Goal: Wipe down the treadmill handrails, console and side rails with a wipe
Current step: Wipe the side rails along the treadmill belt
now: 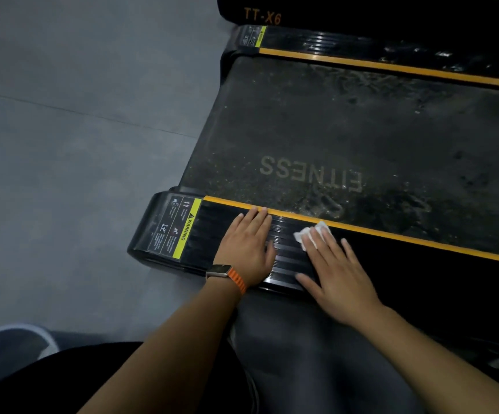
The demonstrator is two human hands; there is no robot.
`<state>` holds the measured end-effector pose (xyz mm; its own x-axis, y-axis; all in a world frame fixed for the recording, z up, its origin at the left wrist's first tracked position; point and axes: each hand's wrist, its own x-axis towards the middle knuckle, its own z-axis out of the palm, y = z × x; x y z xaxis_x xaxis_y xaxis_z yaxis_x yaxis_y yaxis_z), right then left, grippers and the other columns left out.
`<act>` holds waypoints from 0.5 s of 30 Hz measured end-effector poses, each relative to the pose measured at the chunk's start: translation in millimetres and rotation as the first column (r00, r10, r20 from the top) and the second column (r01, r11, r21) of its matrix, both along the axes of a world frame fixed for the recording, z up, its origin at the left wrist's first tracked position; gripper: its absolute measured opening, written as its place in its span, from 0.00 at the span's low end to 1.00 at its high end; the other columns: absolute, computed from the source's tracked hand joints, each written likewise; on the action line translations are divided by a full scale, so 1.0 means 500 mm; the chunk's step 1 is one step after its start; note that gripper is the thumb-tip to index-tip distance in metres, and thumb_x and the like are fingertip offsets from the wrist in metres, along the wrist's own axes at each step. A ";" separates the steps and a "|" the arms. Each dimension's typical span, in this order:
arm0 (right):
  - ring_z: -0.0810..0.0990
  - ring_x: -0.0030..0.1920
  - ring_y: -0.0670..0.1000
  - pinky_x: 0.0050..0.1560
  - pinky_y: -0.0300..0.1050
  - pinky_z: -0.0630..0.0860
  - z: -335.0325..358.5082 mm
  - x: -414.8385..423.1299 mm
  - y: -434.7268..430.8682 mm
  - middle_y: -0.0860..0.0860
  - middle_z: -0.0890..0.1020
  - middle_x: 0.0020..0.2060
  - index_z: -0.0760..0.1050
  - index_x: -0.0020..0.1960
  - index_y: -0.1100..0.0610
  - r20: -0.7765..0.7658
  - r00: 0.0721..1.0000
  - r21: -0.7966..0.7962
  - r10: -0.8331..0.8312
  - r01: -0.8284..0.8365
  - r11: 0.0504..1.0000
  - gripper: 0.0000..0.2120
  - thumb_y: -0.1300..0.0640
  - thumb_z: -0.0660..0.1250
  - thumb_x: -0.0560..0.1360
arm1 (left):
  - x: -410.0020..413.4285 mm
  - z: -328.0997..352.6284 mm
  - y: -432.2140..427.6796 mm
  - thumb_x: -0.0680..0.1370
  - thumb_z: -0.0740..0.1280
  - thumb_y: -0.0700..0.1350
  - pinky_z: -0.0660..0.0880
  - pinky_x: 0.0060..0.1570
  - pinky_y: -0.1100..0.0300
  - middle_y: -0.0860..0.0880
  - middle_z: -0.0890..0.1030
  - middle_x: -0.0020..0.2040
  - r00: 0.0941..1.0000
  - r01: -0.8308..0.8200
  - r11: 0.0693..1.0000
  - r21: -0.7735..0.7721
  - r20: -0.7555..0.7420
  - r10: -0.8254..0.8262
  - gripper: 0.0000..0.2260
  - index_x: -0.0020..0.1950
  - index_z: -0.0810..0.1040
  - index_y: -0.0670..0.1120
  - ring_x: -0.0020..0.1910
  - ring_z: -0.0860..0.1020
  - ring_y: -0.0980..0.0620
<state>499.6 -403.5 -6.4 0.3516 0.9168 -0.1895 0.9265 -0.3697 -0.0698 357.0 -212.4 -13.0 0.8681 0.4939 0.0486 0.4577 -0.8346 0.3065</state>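
The near side rail (290, 252) of the treadmill is black and ribbed, with an orange stripe along its inner edge. My left hand (246, 245) lies flat on the rail near its rear end, fingers straight, an orange-strapped watch on the wrist. My right hand (336, 273) lies flat just to the right and presses a white wipe (311, 234) onto the rail under its fingertips. Part of the wipe sticks out beyond the fingers. The running belt (347, 135) is dusty and reads "FITNESS". The far side rail (361, 52) runs along the top.
A yellow warning label (179, 228) covers the rail's rear end cap. Grey floor (78, 130) spreads to the left. Another black machine marked "TT-X6" (261, 15) stands beyond the far rail. My knees fill the bottom of the view.
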 end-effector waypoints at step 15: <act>0.29 0.81 0.47 0.83 0.58 0.41 0.023 -0.011 0.052 0.46 0.35 0.83 0.34 0.84 0.49 -0.020 0.997 -0.059 -0.080 0.078 0.995 0.41 0.27 0.34 0.80 | -0.084 -0.005 0.126 0.83 0.49 0.59 0.56 0.81 0.48 0.49 0.62 0.82 0.996 0.077 0.996 -0.040 -0.034 -0.078 0.29 0.81 0.64 0.46 0.82 0.56 0.50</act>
